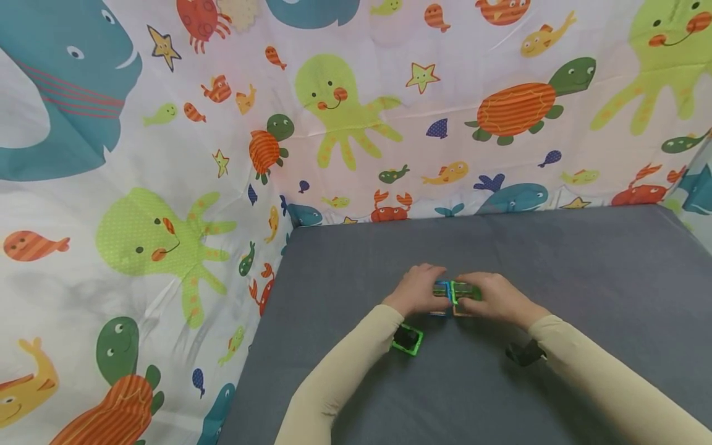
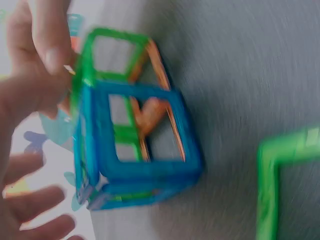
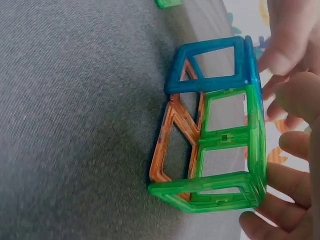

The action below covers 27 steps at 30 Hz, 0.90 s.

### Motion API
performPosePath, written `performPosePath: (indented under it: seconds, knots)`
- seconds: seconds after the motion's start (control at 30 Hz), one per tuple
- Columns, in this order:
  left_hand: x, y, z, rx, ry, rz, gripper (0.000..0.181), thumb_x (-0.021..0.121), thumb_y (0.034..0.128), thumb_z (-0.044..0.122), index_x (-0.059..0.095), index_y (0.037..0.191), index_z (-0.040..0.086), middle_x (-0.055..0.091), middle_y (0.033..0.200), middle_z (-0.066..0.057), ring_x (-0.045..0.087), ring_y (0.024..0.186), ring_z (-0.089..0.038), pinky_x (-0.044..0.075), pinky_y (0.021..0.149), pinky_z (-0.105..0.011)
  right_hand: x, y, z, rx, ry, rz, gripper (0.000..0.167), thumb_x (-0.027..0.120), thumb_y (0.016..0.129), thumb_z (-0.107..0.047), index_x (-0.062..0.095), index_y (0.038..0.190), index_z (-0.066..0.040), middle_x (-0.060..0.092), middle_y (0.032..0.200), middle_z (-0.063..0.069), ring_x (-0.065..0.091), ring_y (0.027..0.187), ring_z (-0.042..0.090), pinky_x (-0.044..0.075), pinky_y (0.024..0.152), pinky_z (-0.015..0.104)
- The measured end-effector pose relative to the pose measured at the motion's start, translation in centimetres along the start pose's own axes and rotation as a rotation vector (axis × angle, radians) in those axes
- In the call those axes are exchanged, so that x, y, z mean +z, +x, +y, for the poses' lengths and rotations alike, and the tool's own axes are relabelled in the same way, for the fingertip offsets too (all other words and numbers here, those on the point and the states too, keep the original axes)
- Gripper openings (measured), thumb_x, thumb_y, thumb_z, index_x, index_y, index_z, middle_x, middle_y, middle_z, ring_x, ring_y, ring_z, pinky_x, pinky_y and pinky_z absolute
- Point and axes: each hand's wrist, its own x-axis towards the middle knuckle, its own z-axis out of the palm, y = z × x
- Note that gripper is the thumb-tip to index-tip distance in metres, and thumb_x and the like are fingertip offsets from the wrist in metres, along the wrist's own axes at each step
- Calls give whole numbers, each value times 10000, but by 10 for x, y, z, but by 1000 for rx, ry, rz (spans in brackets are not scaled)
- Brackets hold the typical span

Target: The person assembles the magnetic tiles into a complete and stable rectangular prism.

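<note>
A small boxy structure of see-through magnetic tiles stands on the grey surface, its blue tiles [image 2: 145,172] at the left end and green tiles [image 3: 225,135] at the right. Orange tiles [image 3: 162,145] form its lower side. My left hand [image 1: 417,290] grips around the blue end, thumb near the top edge, with several fingers [image 2: 37,200] spread apart from the tiles in the left wrist view. Around the green end, my right hand [image 1: 495,296] holds with thumb and fingers. Exact finger contacts are partly hidden. A loose green tile [image 1: 419,345] lies near my left wrist.
The grey surface [image 1: 345,272] extends around the structure. A white cloth with printed sea animals [image 1: 356,111] hangs behind and along the left side. A dark device [image 1: 525,353] sits under my right wrist, and another [image 1: 406,337] overlaps the loose green tile.
</note>
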Motion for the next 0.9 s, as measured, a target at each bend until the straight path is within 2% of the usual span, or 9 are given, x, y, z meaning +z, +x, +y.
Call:
performPosePath:
  seconds: [0.1, 0.17, 0.27, 0.33, 0.43, 0.5, 0.63, 0.77, 0.9]
  knots:
    - [3, -18, 2, -123, -337, 177, 597, 662, 965, 371, 495, 1510, 196, 530, 1498, -62, 501, 1375, -263, 458, 1101, -439, 0, 0, 1, 54, 52, 7, 396, 666, 990, -259, 670, 1289, -1, 718, 1230, 193, 706, 1055, 351, 568, 873, 533]
    - [7, -30, 8, -211, -653, 327, 539, 636, 990, 319, 495, 1492, 184, 539, 1450, -89, 534, 1313, -262, 475, 1058, -455, -1, 0, 3, 113, 107, 3, 415, 587, 1039, -302, 653, 1317, -1, 693, 1278, 216, 683, 1117, 394, 552, 903, 562]
    - [18, -48, 22, -356, -1116, 505, 472, 615, 998, 259, 491, 1443, 161, 583, 1298, -103, 592, 1102, -223, 519, 898, -381, -2, 0, 9, 214, 187, -24, 484, 467, 1086, -368, 612, 1372, -6, 648, 1344, 242, 636, 1191, 439, 524, 941, 591]
    - [27, -56, 32, -453, -1368, 558, 486, 601, 988, 223, 458, 1437, 108, 585, 1256, -141, 602, 1025, -236, 527, 831, -343, -2, 1, 12, 282, 227, -48, 546, 403, 1097, -425, 590, 1401, -11, 616, 1386, 253, 591, 1249, 464, 496, 975, 615]
    - [40, -65, 43, -561, -1628, 545, 584, 562, 990, 201, 338, 1501, 26, 530, 1353, -263, 615, 1102, -348, 551, 874, -383, -1, 3, 15, 351, 273, -66, 599, 347, 1101, -468, 589, 1404, -11, 597, 1411, 260, 526, 1323, 488, 446, 1029, 646]
    - [46, -69, 47, -595, -1732, 513, 666, 537, 998, 208, 230, 1550, -4, 428, 1471, -339, 565, 1252, -457, 529, 996, -472, 0, 4, 14, 377, 298, -68, 612, 324, 1104, -476, 600, 1394, -13, 595, 1416, 259, 497, 1352, 493, 420, 1053, 657]
    - [54, -71, 48, -618, -1825, 472, 750, 511, 1016, 238, 103, 1588, -23, 287, 1563, -406, 399, 1414, -560, 397, 1142, -598, 3, 3, 14, 383, 324, -64, 628, 307, 1105, -481, 607, 1385, -6, 582, 1428, 269, 469, 1376, 501, 396, 1076, 662]
    - [57, -67, 44, -614, -1838, 450, 776, 487, 1017, 260, 60, 1594, -32, 267, 1567, -418, 344, 1447, -562, 358, 1171, -600, 5, -4, 14, 369, 330, -64, 625, 309, 1105, -480, 605, 1389, -8, 572, 1434, 278, 481, 1362, 507, 408, 1063, 660]
    - [57, -61, 37, -568, -1806, 432, 789, 474, 1011, 281, 58, 1601, -39, 244, 1581, -413, 310, 1467, -555, 327, 1192, -598, 6, -15, 14, 354, 333, -58, 586, 324, 1109, -455, 616, 1386, -28, 580, 1429, 269, 509, 1336, 503, 429, 1038, 655]
